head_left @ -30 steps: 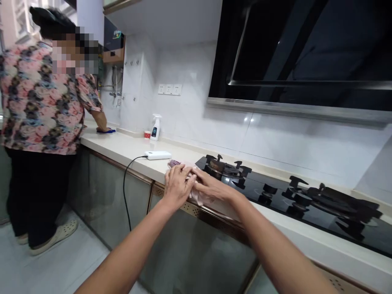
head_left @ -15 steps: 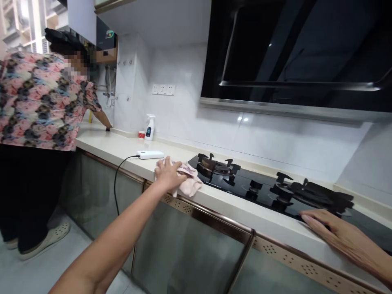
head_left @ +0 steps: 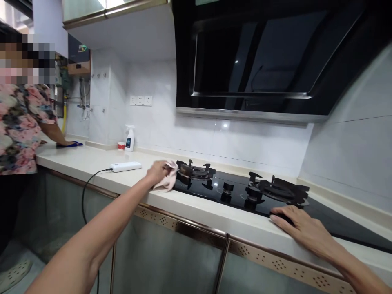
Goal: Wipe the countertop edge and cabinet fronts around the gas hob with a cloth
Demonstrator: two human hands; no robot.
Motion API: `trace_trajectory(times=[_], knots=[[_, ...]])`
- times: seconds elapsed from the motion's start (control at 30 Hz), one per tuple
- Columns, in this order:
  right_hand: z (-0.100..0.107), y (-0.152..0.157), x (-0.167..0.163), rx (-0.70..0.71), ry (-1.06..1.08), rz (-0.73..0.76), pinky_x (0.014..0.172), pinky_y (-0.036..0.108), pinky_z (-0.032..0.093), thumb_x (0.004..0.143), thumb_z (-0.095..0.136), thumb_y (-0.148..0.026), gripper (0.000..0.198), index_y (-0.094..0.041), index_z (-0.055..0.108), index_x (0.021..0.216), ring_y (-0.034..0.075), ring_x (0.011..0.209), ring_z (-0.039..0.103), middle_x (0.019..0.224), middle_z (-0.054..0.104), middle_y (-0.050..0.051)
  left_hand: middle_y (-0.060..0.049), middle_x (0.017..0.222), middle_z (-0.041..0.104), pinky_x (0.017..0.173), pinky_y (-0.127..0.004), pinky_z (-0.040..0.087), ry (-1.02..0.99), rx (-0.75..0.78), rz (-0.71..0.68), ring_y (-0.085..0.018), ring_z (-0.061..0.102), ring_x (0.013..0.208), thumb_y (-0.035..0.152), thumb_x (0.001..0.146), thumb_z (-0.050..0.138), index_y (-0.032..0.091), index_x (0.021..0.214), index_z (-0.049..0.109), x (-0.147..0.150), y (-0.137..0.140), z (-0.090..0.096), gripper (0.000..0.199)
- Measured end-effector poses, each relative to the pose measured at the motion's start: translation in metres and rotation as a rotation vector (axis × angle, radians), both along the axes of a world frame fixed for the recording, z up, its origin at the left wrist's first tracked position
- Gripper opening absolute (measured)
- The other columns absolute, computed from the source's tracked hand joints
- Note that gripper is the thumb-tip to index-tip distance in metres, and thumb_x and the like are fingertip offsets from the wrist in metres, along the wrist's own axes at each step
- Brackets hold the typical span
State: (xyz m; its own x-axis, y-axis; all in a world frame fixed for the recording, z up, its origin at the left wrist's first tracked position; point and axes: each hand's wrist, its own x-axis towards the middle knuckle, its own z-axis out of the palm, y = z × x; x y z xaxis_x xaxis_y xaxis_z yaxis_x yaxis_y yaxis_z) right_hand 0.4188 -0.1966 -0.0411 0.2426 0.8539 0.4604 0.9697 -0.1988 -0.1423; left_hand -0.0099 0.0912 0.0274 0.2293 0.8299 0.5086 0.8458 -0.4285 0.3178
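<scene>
Pale-pink fabric cloth: has been moved toward the black glass stove, bunched at its left edge.
Left hand: cloth is gripped, below and rightward.
Right hand: loosely spread, rested at stove's front.

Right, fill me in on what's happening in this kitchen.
The person's left hand holds a pale pink cloth on the counter, beside the hob's left end. The right hand is at the hob's front edge, without a cloth. Farther left, another person has a hand on something blue.
</scene>
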Motion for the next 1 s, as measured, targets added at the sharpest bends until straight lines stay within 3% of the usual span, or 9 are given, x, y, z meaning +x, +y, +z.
trace_trajectory(times=[0.07, 0.17, 0.27, 0.4, 0.57, 0.73, 0.83, 1.0], knots=[[-0.001, -0.002, 0.000, -0.004, 0.007, -0.007, 0.100, 0.054, 0.044, 0.090, 0.031, -0.076, 0.061, -0.035, 0.065, 0.119, 0.034, 0.123, 0.054, 0.128, 0.062, 0.006, -0.006, 0.152, 0.046, 0.110, -0.055, 0.036, 0.083, -0.062, -0.065, -0.036, 0.039, 0.140, 0.068, 0.085, 0.052, 0.042, 0.134, 0.057, 0.016, 0.002, -0.001, 0.056], [-0.002, -0.003, -0.001, -0.013, 0.016, -0.014, 0.101, 0.053, 0.042, 0.091, 0.030, -0.076, 0.061, -0.035, 0.063, 0.122, 0.032, 0.124, 0.053, 0.131, 0.061, 0.006, -0.008, 0.162, 0.031, 0.109, -0.067, 0.028, 0.163, -0.143, -0.066, -0.045, 0.029, 0.145, 0.083, 0.077, 0.048, 0.045, 0.139, 0.053, 0.026, 0.006, -0.002, 0.073], [-0.001, -0.003, -0.001, -0.022, 0.009, -0.017, 0.101, 0.053, 0.042, 0.091, 0.029, -0.076, 0.062, -0.035, 0.062, 0.123, 0.032, 0.126, 0.052, 0.132, 0.060, 0.006, -0.014, 0.159, 0.032, 0.105, -0.066, 0.034, 0.202, -0.186, -0.013, -0.048, 0.037, 0.139, 0.085, 0.077, 0.042, 0.042, 0.145, 0.047, 0.029, 0.008, -0.001, 0.081], [0.000, -0.002, -0.003, -0.032, -0.012, -0.032, 0.097, 0.054, 0.042, 0.090, 0.029, -0.076, 0.063, -0.034, 0.062, 0.123, 0.033, 0.127, 0.051, 0.131, 0.060, 0.006, -0.015, 0.150, 0.042, 0.106, -0.060, 0.035, 0.259, -0.144, -0.036, -0.046, 0.042, 0.135, 0.085, 0.079, 0.035, 0.039, 0.141, 0.053, 0.038, -0.004, 0.003, 0.079], [0.000, 0.000, -0.005, -0.005, -0.029, -0.042, 0.095, 0.052, 0.045, 0.089, 0.030, -0.076, 0.063, -0.033, 0.063, 0.121, 0.033, 0.125, 0.053, 0.129, 0.061, 0.006, -0.011, 0.150, 0.043, 0.109, -0.060, 0.031, 0.332, -0.066, -0.186, -0.043, 0.040, 0.136, 0.081, 0.085, 0.030, 0.042, 0.139, 0.054, 0.055, -0.044, -0.001, 0.071], [0.002, 0.001, -0.005, -0.018, -0.006, -0.044, 0.097, 0.053, 0.045, 0.087, 0.032, -0.078, 0.064, -0.033, 0.064, 0.120, 0.034, 0.124, 0.054, 0.127, 0.063, 0.006, -0.006, 0.144, 0.049, 0.108, -0.057, 0.035, 0.319, 0.035, -0.515, -0.035, 0.045, 0.132, 0.071, 0.092, 0.032, 0.047, 0.134, 0.057, 0.087, -0.074, -0.010, 0.055], [0.003, -0.001, -0.006, -0.014, -0.010, -0.039, 0.097, 0.052, 0.045, 0.088, 0.031, -0.076, 0.064, -0.032, 0.064, 0.121, 0.034, 0.124, 0.054, 0.128, 0.062, 0.007, -0.003, 0.143, 0.050, 0.109, -0.051, 0.037, 0.337, 0.002, -0.597, -0.031, 0.047, 0.131, 0.063, 0.095, 0.033, 0.046, 0.134, 0.056, 0.115, -0.070, -0.006, 0.048], [0.004, -0.003, -0.010, -0.015, -0.023, -0.035, 0.097, 0.050, 0.044, 0.090, 0.030, -0.074, 0.061, -0.033, 0.063, 0.121, 0.034, 0.126, 0.052, 0.129, 0.062, 0.007, -0.005, 0.148, 0.045, 0.108, -0.049, 0.040, 0.378, -0.066, -0.554, -0.031, 0.048, 0.132, 0.048, 0.097, 0.036, 0.042, 0.137, 0.054, 0.165, -0.047, 0.006, 0.045]])
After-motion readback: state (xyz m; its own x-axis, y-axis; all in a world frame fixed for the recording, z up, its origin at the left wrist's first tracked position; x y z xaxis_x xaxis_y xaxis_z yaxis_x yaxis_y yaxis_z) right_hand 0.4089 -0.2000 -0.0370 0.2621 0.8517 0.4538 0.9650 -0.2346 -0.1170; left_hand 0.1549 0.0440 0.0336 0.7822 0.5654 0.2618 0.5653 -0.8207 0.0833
